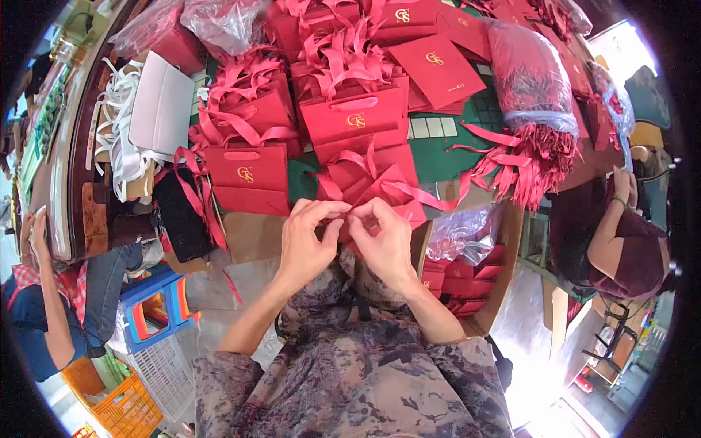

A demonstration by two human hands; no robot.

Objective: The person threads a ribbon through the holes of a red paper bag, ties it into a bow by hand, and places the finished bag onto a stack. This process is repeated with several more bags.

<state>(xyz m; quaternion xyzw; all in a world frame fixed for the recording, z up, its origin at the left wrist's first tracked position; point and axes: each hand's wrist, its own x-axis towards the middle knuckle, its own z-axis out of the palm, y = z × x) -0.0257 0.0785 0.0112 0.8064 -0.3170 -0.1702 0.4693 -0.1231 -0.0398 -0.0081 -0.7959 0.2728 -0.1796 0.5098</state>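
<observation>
In the middle, a red paper gift bag (405, 164) with loose red ribbon (431, 198) lies at the near edge of the table. My left hand (312, 237) is closed, thumb and forefinger pinched at this bag's near side. Its fingertips meet those of my right hand (383, 241), which pinches at the same spot. Whether the fingertips grip the paper or a ribbon end is too small to make out. Just beyond stand rows of red gift bags (354, 120) with gold lettering and ribbon handles. Another such bag (248, 175) lies to the left.
White bags (162, 106) with white ribbons stand at left. A plastic-wrapped bundle of red ribbons (529, 87) lies at right. Below the table edge, a cardboard box (504, 270) holds red bags. Co-workers sit at both sides; one person's arm (610, 226) shows at right. Blue stools (157, 306) stand at left.
</observation>
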